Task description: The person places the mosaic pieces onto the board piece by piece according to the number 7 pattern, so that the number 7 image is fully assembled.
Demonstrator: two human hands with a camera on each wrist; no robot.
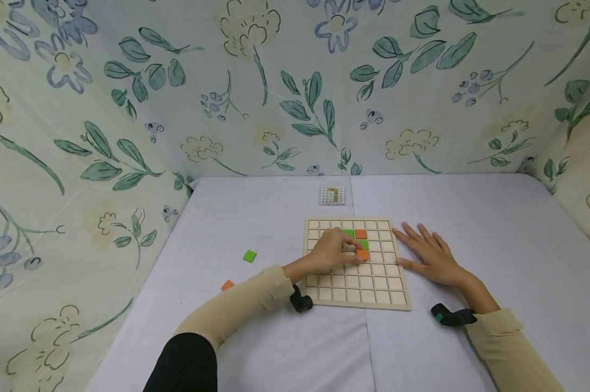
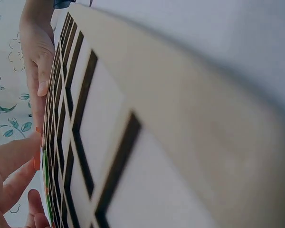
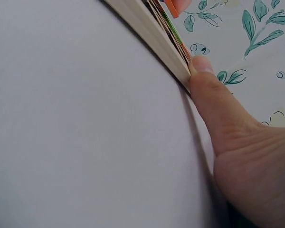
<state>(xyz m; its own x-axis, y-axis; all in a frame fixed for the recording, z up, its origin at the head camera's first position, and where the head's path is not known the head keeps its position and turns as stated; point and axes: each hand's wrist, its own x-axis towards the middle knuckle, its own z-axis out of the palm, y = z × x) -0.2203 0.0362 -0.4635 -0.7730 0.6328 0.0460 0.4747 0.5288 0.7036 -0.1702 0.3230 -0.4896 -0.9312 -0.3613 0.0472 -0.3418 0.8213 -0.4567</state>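
1. Orange tile [image 1: 362, 254] is sitting in a cell near the middle of the wooden grid board [image 1: 356, 291], with the left hand [image 1: 331, 250] pinching it, it seems; the tips are partly hidden.
2. Right hand [image 1: 429, 253] is lying flat, fingers spread, thumb bracing the board's 3 o'clock edge.
3. Risk: the tile could be tilting on a cell rib and popping out, nudging the green tile [image 1: 363, 244] at its 12 o'clock.
4. Counter [image 1: 496, 228] is wearing a pale cloth; floral fabric [image 1: 128, 109] is walling it in.

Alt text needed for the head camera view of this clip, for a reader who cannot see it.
A person's left hand places an orange tile into a wooden grid board on a white table, beside green and orange tiles already set. The right hand lies flat with its thumb against the board's right edge. A loose green tile and another orange one lie to the left.
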